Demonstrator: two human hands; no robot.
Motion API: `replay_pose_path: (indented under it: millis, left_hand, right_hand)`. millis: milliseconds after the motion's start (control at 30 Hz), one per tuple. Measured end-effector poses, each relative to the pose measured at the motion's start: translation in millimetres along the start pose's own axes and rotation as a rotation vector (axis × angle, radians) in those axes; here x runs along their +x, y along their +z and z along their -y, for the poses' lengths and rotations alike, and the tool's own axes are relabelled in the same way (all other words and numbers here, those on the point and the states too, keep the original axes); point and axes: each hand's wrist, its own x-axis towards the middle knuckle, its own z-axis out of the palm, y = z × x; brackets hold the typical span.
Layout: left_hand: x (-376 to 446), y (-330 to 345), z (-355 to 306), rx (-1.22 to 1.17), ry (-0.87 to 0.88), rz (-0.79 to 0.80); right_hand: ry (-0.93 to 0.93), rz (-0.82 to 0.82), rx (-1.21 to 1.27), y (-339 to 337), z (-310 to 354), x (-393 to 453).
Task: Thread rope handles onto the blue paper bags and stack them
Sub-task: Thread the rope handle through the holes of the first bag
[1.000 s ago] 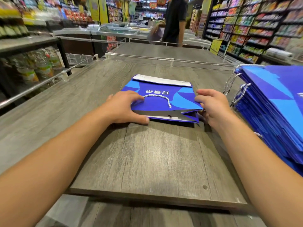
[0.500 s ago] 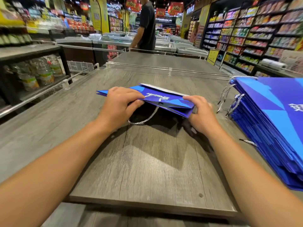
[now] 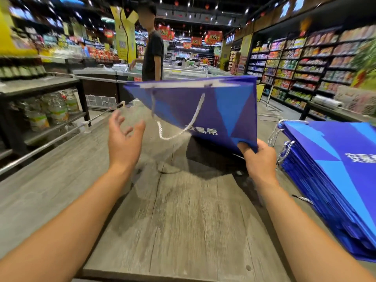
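A flat blue paper bag (image 3: 219, 110) hangs in the air above the wooden table (image 3: 183, 220), its open top edge pointing away and up. A white rope handle (image 3: 183, 127) dangles from it. My right hand (image 3: 258, 159) pinches the bag's lower right corner. Free of the bag, my left hand (image 3: 124, 139) hovers to its left with the fingers spread. At the right lies a tall stack of blue bags (image 3: 335, 180) with rope handles sticking out on its left side.
A person in a dark shirt (image 3: 152, 55) stands beyond the table's far end. A shelf with bottles (image 3: 50, 110) runs along the left behind a metal rail (image 3: 50, 143). Stocked shop shelves (image 3: 305, 64) line the right.
The bag has been lifted off the table and swung upward toward the right. My left hand has let go of it; only my right hand holds it now.
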Motion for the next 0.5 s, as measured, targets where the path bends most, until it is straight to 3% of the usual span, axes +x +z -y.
replay_pose_path:
  millis: [167,300,500]
  left_hand:
    - [-12.4,16.8,3.8,0.029,-0.016,0.192]
    - [-12.2,19.3,8.9,0.078,-0.027,0.257]
    - [-8.9,11.2,9.6,0.002,-0.062,0.272]
  right_hand:
    - [-0.055,-0.099,0.162,2.4,29.1,-4.4]
    - [-0.093,-0.206,0.131,0.5,33.6,-2.7]
    - [-0.007,-0.14,0.195,2.9,26.5,-2.4]
